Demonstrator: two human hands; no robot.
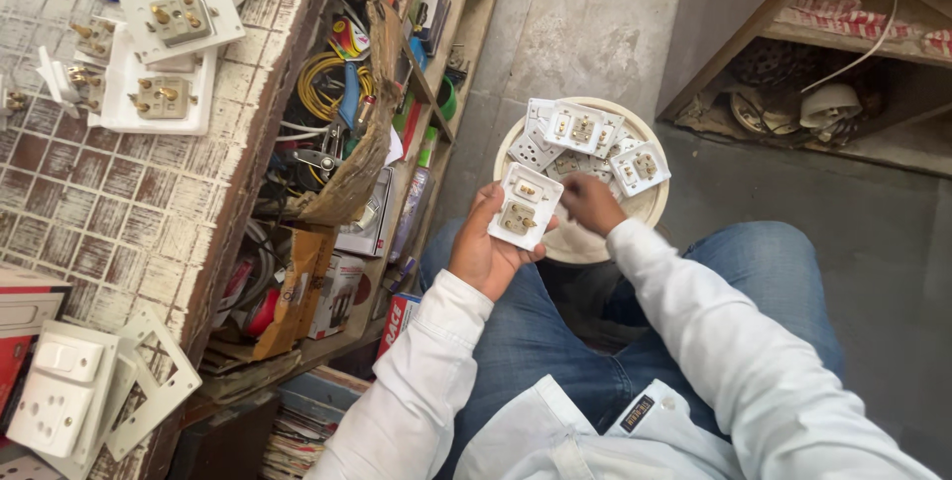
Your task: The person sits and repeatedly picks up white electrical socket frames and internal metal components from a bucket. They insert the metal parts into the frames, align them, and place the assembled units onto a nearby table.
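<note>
left hand [483, 247]: fingers curled round a white switch plate [525, 205], held back side up w/ brass terminals showing, just above the lap and touching the near edge of the bucket [650, 204]. right hand [592, 203]: lowered over the bucket's near rim, fingers bent down among the contents; can't tell if it grips anything. bucket: round, cream-white, on the grey floor between the knees, holding a loose pile of white switch plates [583, 138], most back side up. person: seated, white shirt sleeves, blue jeans. to the left: worn tiled counter [119, 192] w/ peeling white paint, carrying more plates back up [169, 54] at the top and a white socket unit w/ empty frame [94, 396] at the bottom corner. under the counter edge: open shelves [337, 192] crammed w/ yellow wire coil, pliers, boxes, misc. tools. far right: low wooden shelf [843, 44] w/ round white fittings and a white cable.
</note>
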